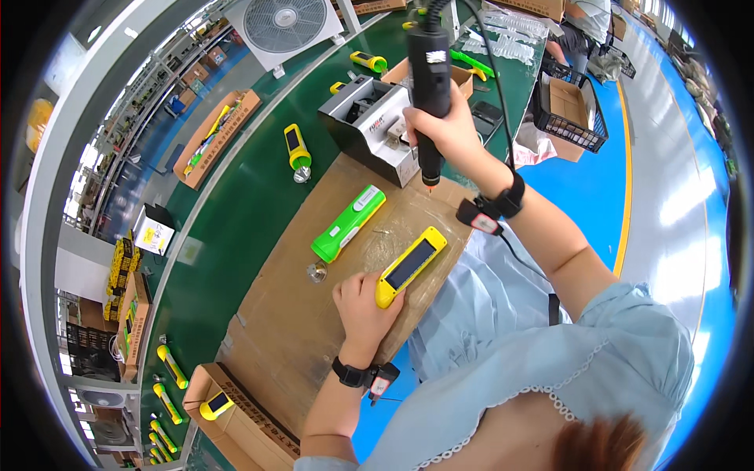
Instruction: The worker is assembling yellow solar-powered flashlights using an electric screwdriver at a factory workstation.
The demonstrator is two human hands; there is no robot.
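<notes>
The half-curled left fingers (350, 287) grip the near end of a yellow plastic casing (410, 264) with a dark panel, on brown cardboard (275, 314). Beyond, the right fingers (416, 119) wrap a black cylindrical power screwdriver (431, 86). Fastening seems underway, calling for tip alignment. Past both lies the green bench (251, 196); rightward, blue floor (591, 188).

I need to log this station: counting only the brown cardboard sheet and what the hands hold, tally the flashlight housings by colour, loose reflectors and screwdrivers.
Green flashlight housing: 1
Yellow flashlight housing with dark panel: 1
Silvery reflector: 1
Black powered screwdriver: 1
Total: 4
</notes>
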